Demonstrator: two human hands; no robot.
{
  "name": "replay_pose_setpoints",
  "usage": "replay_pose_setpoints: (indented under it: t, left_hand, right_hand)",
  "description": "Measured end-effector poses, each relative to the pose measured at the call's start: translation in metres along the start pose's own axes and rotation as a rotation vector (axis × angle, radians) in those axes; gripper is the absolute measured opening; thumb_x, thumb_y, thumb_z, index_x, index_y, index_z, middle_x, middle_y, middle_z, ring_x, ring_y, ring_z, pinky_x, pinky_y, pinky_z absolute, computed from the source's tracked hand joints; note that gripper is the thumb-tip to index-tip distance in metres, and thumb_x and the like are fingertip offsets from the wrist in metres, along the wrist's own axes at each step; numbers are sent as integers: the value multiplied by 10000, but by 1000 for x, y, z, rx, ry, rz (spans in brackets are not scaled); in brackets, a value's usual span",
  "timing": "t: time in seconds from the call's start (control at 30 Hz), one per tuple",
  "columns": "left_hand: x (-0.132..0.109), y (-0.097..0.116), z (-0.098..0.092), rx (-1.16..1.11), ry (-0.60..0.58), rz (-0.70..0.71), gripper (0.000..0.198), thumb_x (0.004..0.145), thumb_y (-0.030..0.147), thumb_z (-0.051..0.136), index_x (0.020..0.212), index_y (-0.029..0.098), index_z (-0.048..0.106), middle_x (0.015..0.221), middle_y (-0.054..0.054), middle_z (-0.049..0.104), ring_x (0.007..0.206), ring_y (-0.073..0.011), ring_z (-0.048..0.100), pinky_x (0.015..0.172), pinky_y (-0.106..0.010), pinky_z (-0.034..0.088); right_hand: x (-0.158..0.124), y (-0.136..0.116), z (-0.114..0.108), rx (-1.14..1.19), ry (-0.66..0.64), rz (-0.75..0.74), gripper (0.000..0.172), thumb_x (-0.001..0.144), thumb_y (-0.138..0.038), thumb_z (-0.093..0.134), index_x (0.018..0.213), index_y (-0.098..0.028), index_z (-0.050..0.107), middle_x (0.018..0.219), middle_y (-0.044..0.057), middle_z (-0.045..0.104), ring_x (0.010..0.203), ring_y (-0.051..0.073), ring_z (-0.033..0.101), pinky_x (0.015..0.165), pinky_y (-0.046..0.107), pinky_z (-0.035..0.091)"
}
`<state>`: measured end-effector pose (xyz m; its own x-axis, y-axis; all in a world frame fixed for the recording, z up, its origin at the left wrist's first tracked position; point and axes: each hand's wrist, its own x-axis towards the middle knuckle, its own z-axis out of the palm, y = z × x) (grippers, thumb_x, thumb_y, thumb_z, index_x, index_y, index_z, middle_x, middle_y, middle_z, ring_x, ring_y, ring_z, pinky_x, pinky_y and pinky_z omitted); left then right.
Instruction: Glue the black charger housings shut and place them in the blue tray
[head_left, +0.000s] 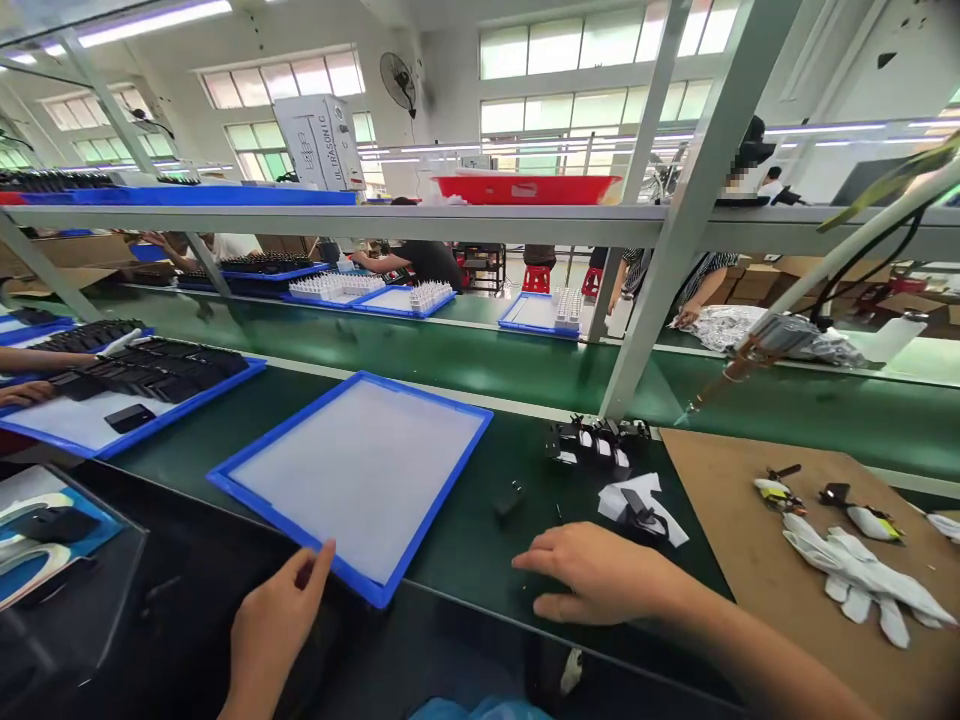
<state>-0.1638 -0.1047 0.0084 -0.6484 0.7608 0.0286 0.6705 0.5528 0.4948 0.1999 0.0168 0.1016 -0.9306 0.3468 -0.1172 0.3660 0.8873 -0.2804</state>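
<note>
My left hand [276, 612] is at the near edge of a flat white tray with a blue rim [420, 548]. One finger reaches toward the rim; nothing is visible in the hand, and I cannot tell whether it touches. My right hand [592, 572] hovers palm down over the dark green bench, fingers stretched and apart, holding nothing. Just beyond its fingertips stands a small black plug adapter [510, 502] with metal prongs. To the upper right, a black part [642, 515] lies on white paper [675, 520]. Several black units with white labels [596, 443] stand farther back.
Brown board [712, 480] at right bears white gloves [862, 575] and small wired parts [780, 492]. A hanging tool [731, 370] points down above it. At left, another person's hand [30, 393] is beside a tray of black cases [172, 370]. A shelf post [660, 260] rises behind.
</note>
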Motion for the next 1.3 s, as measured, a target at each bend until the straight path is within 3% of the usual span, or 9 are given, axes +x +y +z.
replay_pose_setpoints:
  t: [0.1,0.2,0.33,0.47,0.57,0.73,0.83,1.07,1.3]
  left_hand:
    - [7,26,7,-21,88,476,371,880,537,492,1021,266,704,1104,-51,706,1083,-286,620,912,-398,498]
    - [8,52,31,61,-107,817,403,919,458,490,1302,361,570,1434,-12,509,1374,-302,385,1091,-506,363]
    - [13,60,55,179,-228,718,426,978,355,395,1395,438,427,1464,4,473,1378,-302,386,1082,-623,314]
    - [21,62,59,132,-155,690,408,957,315,443,1354,379,510,1439,-40,501,1363,-335,397,1072,-628,329]
    - [15,83,63,-31,-115,754,440,917,341,527,1355,297,520,1476,-87,441,1400,-335,329,1108,-581,319]
    - [-6,135,81,-370,-601,841,752,860,296,615,1502,314,224,1511,-63,382,1327,-234,442,1075,-420,429]
    - [-11,156,92,-461,-744,774,764,842,248,614,1500,295,228,1417,-79,484,1177,-221,557,971,-393,505]
    - [-15,168,104,-509,-739,731,670,747,330,730,1336,222,430,1273,-68,573,1023,-219,601,903,-387,525]
    - [-16,156,115,-562,-737,721,639,761,312,721,1307,243,396,1249,-72,579,990,-198,614,813,-344,550]
  right_hand:
    - [8,9,11,-134,222,290,345,879,-394,580,1157,-197,630,936,60,696,818,216,694,653,280,520]
    - [28,15,26,-191,365,483,395,899,-380,555,1225,-158,567,1009,100,662,766,215,684,533,269,500]
    - [52,13,50,-214,458,544,360,902,-412,537,1194,-205,581,1177,136,600,938,249,650,508,261,511]
    - [65,7,74,-218,524,538,353,901,-422,532,1196,-243,605,1284,146,561,1014,277,606,647,344,581]
    - [65,10,87,-199,558,530,385,900,-396,545,1258,-259,583,1304,142,554,1052,273,588,738,371,595]
    - [45,23,89,66,623,327,337,915,-265,526,1243,-275,599,1375,96,511,1194,227,534,930,376,552]
    - [29,27,86,237,584,222,393,925,-219,498,1310,-288,541,1477,80,418,1315,211,457,1029,393,494]
    - [11,24,98,295,772,247,403,890,-170,563,1276,-284,552,1367,77,542,1271,206,512,1076,429,449]
    - [24,13,107,427,905,390,382,868,-179,592,1235,-256,516,1233,89,618,1130,203,599,945,394,543]
